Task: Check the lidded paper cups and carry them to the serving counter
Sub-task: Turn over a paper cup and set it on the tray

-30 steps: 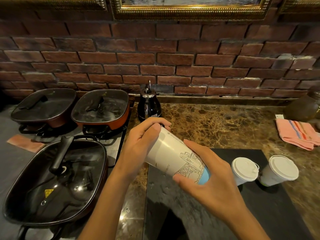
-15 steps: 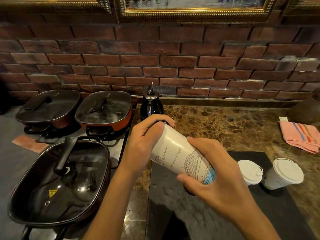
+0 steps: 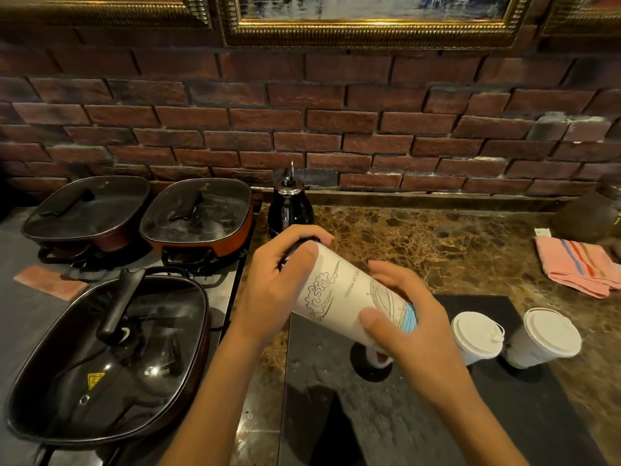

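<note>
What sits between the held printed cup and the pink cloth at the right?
In the head view, two white-lidded cups stand on the black mat between the printed cup and the pink cloth.

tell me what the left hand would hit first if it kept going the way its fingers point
Probably the glossy black kettle at the brick wall: the left hand, gripping the printed white paper cup's top end, points toward it. Depth is unclear.

Left hand wraps the printed cup's top end, so its lid is hidden; right hand covers the base. The lettering is cut short by fingers. Gold frames run off the top, and the brown jar, perhaps glass, is blurred
</note>
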Demonstrator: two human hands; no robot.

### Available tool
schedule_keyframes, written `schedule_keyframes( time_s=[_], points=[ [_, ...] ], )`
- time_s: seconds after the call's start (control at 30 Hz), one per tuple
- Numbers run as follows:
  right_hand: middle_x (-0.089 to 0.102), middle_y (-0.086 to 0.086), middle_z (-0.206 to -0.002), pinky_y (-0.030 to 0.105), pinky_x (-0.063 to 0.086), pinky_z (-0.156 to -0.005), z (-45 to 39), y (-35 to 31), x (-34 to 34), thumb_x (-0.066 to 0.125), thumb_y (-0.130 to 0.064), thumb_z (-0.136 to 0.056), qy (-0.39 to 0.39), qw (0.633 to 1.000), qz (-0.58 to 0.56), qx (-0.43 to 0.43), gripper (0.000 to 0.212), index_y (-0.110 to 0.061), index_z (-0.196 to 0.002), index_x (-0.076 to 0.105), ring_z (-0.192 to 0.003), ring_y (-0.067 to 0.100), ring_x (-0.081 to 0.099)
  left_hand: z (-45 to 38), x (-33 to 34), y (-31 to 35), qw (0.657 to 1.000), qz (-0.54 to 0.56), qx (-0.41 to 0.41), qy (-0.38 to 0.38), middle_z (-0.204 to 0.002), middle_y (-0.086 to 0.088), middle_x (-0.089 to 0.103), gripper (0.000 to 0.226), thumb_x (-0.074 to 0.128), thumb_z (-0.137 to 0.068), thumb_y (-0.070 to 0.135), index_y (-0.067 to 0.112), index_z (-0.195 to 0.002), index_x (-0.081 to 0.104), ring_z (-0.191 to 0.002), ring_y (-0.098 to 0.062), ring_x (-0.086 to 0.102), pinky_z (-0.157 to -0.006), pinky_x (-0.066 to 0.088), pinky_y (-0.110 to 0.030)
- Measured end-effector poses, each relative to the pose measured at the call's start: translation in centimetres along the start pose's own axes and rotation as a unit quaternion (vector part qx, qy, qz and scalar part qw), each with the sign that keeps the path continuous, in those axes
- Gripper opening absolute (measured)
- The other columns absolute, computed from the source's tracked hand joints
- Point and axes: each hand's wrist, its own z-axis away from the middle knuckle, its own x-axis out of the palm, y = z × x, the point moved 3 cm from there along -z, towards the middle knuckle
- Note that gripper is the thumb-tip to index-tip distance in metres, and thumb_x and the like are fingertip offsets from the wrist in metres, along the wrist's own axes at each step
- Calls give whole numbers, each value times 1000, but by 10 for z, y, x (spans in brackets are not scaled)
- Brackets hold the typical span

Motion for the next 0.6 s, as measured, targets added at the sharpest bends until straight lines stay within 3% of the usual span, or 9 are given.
schedule_keyframes(
  time_s=[0.07,0.17,0.3,0.43,0.5,0.6],
  points=[
    [55,-12,-122,15,51,-85,-3,-5,-1,72,-53,-74,14,980,153,-129,57,-38,-126,57,-115,4,56,-1,0,-4,999,16,-26,24,-97,-2,71,40,51,-88,48,17,-107,69,-84,-24,72,-62,54,-37],
    [56,-6,-124,18,52,-84,-7,-5,0,72,-48,-81,14,943,249,-220,58,-25,-132,56,-115,4,55,-2,2,-8,997,33,-59,47,-101,-8,72,31,51,-90,43,22,-102,71,-91,-35,71,-67,54,-46],
    [65,-16,-117,13,51,-81,-7,-2,-4,72,-49,-77,21,976,154,-154,48,-38,-122,62,-109,3,62,0,5,-4,998,12,-40,40,-101,-4,70,39,51,-87,51,23,-107,69,-87,-27,71,-65,55,-48],
    [75,-14,-107,21,56,-74,-10,5,-5,70,-50,-70,-10,998,-61,-19,38,-42,-107,73,-98,6,70,4,8,2,999,-42,9,28,-107,6,66,44,49,-87,53,23,-114,66,-94,-19,68,-65,54,-29],
    [75,-10,-104,22,56,-71,-12,6,-4,68,-52,-70,-14,997,-74,0,37,-38,-103,75,-92,7,71,5,9,1,998,-49,12,32,-107,6,66,45,48,-87,53,22,-114,66,-95,-20,67,-66,53,-30],
    [72,-18,-102,19,56,-68,-10,4,0,64,-55,-71,39,999,-26,-16,36,-37,-102,70,-94,1,68,5,9,-5,997,-16,-34,63,-101,6,68,36,51,-86,48,24,-106,68,-91,-20,69,-61,55,-38]
  ],
)
